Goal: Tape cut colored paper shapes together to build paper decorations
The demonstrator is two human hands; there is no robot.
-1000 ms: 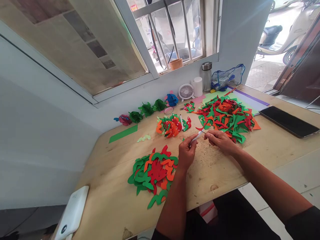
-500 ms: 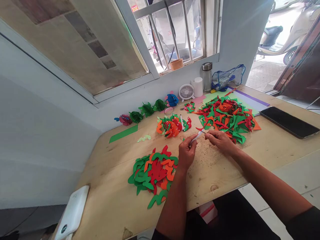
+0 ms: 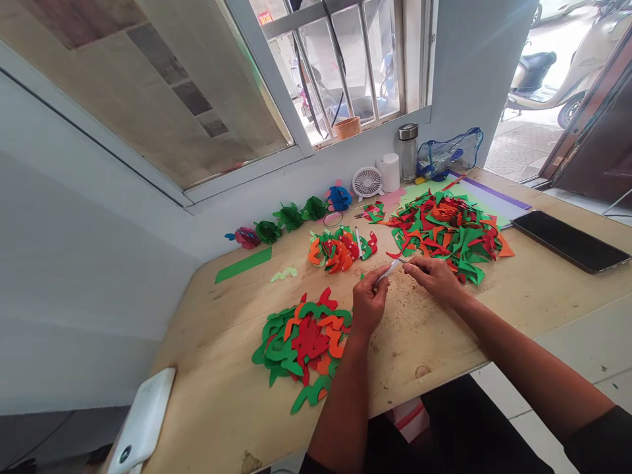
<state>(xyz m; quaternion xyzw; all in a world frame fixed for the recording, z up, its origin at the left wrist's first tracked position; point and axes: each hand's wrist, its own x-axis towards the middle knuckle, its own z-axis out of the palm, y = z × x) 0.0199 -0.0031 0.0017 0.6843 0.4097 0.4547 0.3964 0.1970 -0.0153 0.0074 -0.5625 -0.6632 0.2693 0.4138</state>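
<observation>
My left hand (image 3: 370,299) is closed on a small white strip (image 3: 392,268) that sticks out between thumb and fingers. My right hand (image 3: 437,278) pinches a thin dark tool (image 3: 401,261), perhaps tweezers, its tip at the strip's far end. Just beyond lies a red paper scrap (image 3: 394,255). Left of my left forearm is a pile of green, red and orange cut shapes (image 3: 309,336). Ahead of my hands sits a smaller heap of shapes with white bits on them (image 3: 340,250), with a white pen (image 3: 359,241) on it. Right of that is a large heap of scraps (image 3: 444,230).
A black phone (image 3: 570,240) lies at the right, a white device (image 3: 143,421) at the table's left edge. Along the wall stand a small fan (image 3: 367,182), a white cylinder (image 3: 390,172), a glass bottle (image 3: 408,155), a clear pouch (image 3: 450,155) and folded paper shapes (image 3: 289,216).
The view shifts very slightly. My right hand's tool moves a little against the tip of the white strip; my left hand stays in place.
</observation>
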